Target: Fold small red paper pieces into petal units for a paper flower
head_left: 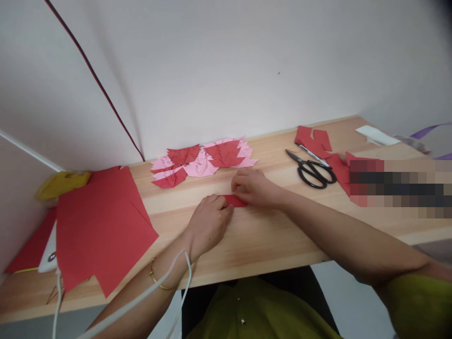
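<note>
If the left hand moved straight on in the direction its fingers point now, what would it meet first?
The left hand would first meet the folded red paper, which its fingertips seem to touch; just behind that, probably, the right hand.

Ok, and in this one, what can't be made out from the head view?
Red paper piece: mostly under the left hand and right hand; its folds, and whether they pinch or press it, stay hidden.
Right of the scissors: a pixelated block masks the table there.
White device: largely covered by red sheets.
Purple ribbon: cut off by the right edge.
</note>
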{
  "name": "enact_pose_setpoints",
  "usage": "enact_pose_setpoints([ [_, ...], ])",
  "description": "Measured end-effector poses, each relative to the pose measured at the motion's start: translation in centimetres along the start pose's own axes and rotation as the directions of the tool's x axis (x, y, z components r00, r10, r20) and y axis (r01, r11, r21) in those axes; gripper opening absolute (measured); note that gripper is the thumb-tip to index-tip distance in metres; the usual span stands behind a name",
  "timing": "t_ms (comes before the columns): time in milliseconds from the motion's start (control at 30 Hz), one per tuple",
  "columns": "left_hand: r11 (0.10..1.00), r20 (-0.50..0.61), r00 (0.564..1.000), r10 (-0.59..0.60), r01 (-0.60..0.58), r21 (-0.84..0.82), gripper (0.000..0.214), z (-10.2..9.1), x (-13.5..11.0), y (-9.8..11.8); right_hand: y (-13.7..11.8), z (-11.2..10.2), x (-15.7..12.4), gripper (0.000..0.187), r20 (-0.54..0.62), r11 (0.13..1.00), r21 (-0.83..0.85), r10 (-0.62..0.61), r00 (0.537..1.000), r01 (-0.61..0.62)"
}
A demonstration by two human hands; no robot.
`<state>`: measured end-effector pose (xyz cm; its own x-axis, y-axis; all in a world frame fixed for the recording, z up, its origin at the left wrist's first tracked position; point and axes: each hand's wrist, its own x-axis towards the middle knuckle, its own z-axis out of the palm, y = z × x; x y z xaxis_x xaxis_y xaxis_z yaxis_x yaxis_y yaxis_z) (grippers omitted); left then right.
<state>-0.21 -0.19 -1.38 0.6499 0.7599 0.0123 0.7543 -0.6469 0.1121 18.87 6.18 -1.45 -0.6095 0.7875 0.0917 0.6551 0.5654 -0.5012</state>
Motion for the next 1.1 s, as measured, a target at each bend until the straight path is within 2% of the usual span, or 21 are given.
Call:
enact_pose_setpoints([
  [67, 1.0, -0.01, 1.0, 0.016, -0.016, -0.008, 0.026, 0.0, 0.0, 0.0, -0.2, -0.3, -0.2, 0.011, 0.071, 0.999, 0.041, -0.032, 0.997, 0.029],
  [167, 0.999, -0.014, 0.999, 0.029, -0.029, -0.016, 0.026, -0.2, 0.0, 0.0, -0.8, -0.3, -0.5, 0.01, 0.185, 0.998, 0.057, 0.01, 0.983, -0.02],
  [333, 1.0, 0.0, 1.0, 0.014, -0.014, -0.017, 0.024, -0.1, 0.0, 0.2, -1.8, 0.3, -0.6, 0.009, 0.188, 0.992, -0.051, 0.125, 0.974, -0.118],
  [600, 0.998, -0.005, 0.998, -0.058, 0.058, -0.019, 0.033, 0.2, -0.4, -0.1, -1.8, -0.1, -0.5, 0.007, 0.247, 0.972, -0.092, 0.232, 0.941, -0.215],
  [900, 0.999, 0.001, 0.999, -0.038, 0.038, -0.023, 0.034, -0.1, -0.3, -0.3, -1.2, -1.5, -1.0, 0.007, 0.32, 0.965, -0.075, 0.262, 0.91, -0.252],
  [1000, 0.998, -0.007, 0.999, -0.052, 0.052, -0.036, 0.032, -0.3, -0.3, -0.2, -1.2, -1.5, -0.8, 0.018, 0.324, 0.96, -0.083, 0.28, 0.904, -0.268],
  [1100, 0.998, -0.011, 0.998, -0.058, 0.058, -0.033, 0.029, -0.3, -0.3, 0.0, -1.3, -0.7, -0.5, 0.036, 0.25, 0.945, -0.17, 0.316, 0.915, -0.28],
])
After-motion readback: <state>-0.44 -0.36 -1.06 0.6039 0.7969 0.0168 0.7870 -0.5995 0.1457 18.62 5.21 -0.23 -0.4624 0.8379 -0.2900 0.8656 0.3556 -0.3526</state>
